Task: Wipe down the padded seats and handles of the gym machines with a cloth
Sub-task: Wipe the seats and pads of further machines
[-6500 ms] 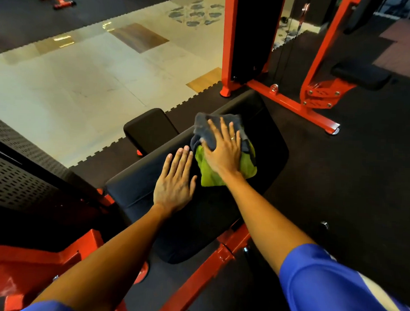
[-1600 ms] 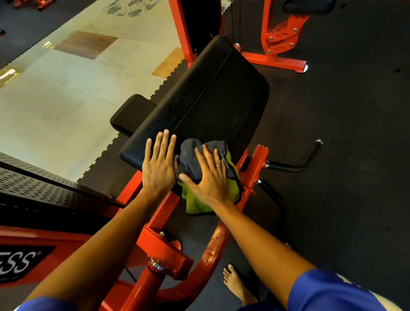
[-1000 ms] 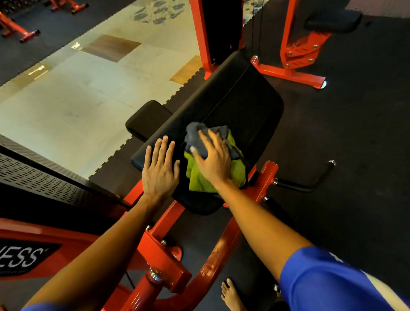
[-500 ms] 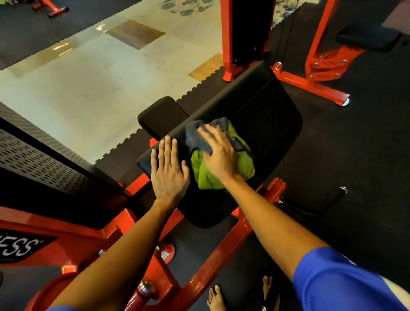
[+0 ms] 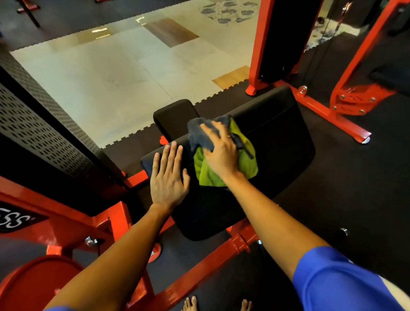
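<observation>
A long black padded seat (image 5: 276, 134) runs from the centre toward the upper right on a red frame. A green and grey cloth (image 5: 245, 163) lies bunched on its middle. My right hand (image 5: 220, 151) presses flat on the cloth, fingers spread and pointing up-left. My left hand (image 5: 168, 177) rests flat on the pad's left edge, fingers straight, just beside the cloth. A smaller black pad (image 5: 175, 117) sits past the seat's left side.
Red machine frame bars (image 5: 118, 219) cross below the seat. A perforated dark weight-stack cover (image 5: 37, 131) stands at left. Another red machine (image 5: 345, 99) with a black pad is at the upper right. Pale floor tiles lie beyond; my bare feet (image 5: 189, 308) show at the bottom.
Over the last second my right hand has slid the cloth up the seat, away from its near end. My left hand stays flat on the pad's left edge.
</observation>
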Demonstrator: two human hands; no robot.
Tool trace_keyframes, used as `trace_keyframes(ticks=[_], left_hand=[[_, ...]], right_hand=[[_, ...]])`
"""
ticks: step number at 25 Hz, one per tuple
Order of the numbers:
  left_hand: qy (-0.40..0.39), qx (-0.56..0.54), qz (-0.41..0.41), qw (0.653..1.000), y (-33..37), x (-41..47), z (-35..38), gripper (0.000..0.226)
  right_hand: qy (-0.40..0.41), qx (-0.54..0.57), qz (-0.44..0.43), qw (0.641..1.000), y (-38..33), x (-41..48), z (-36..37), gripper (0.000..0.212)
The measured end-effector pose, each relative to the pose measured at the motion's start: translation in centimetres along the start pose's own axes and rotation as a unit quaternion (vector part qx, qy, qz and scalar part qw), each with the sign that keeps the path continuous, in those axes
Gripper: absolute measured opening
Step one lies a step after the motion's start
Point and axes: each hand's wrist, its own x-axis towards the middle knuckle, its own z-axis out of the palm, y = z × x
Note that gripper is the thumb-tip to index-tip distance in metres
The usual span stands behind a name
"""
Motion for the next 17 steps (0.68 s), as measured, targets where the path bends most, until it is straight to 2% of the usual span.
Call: trace_keyframes(ticks=[4, 6, 8, 10, 11, 12, 14, 17], left_hand=[[0.022, -0.003, -0.057, 0.998, 0.4, -0.3, 0.2, 0.062], [0.029, -0.01, -0.09, 0.996, 0.6, -0.2, 0.1, 0.061], [0.032, -0.009, -0.103, 0.994, 0.9, -0.1, 0.1, 0.061], [0.036, 0.002, -0.103, 0.994, 1.1, -0.2, 0.3, 0.061], [0.038, 0.007, -0.103, 0.994, 1.1, -0.1, 0.3, 0.061], [0.037, 0.009, -0.104, 0.994, 1.1, -0.1, 0.3, 0.061], [0.037, 0.012, -0.096, 0.995, 1.0, -0.1, 0.4, 0.061], [0.04, 0.008, -0.088, 0.995, 0.7, -0.4, 0.2, 0.06]], right_hand=[[-0.092, -0.054, -0.183, 0.977, 0.5, 0.9, -0.8, 0.064], [-0.096, -0.115, -0.185, 0.971, 3.8, 3.1, -2.6, 0.066], [-0.065, -0.14, -0.106, 0.982, 6.6, 4.5, -4.2, 0.064], [-0.046, -0.108, -0.028, 0.993, 6.1, 4.1, -3.8, 0.061], [-0.038, -0.089, -0.015, 0.995, 4.4, 3.4, -2.7, 0.062], [-0.036, -0.074, -0.023, 0.996, 2.2, 2.6, -1.5, 0.063], [-0.068, -0.053, -0.101, 0.991, -1.5, 0.6, 0.2, 0.063], [-0.131, -0.086, -0.218, 0.963, -0.3, 1.4, -0.5, 0.063]])
